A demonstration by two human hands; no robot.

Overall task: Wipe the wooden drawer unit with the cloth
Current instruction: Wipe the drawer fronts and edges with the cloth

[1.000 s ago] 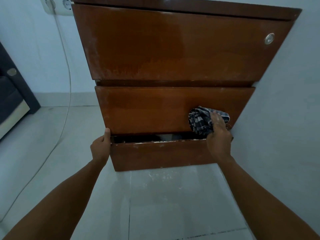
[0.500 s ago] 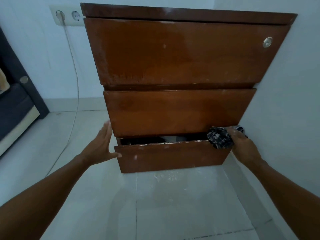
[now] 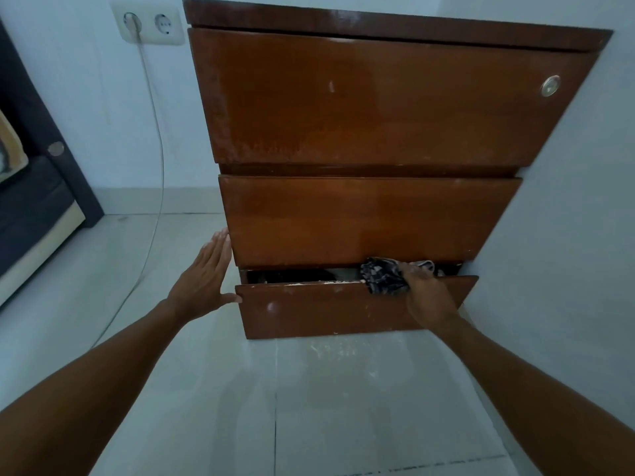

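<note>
Right hand (image 3: 427,297) clutches a bunched striped cloth (image 3: 383,274) on the bottom drawer's dusty top edge (image 3: 309,284), at five o'clock; left hand (image 3: 206,280) flat, fingers straight. Pale smudges on the top drawer front (image 3: 343,97) suggest wiping remains.

One head-worn wide-angle camera looks forward and down from close in, facing the front of a glossy brown wooden three-drawer unit (image 3: 371,132) that fills the upper frame. Both forearms reach in from the bottom corners. Pale tiled floor (image 3: 343,407) fills the foreground; straight lines bow near the edges.
</note>
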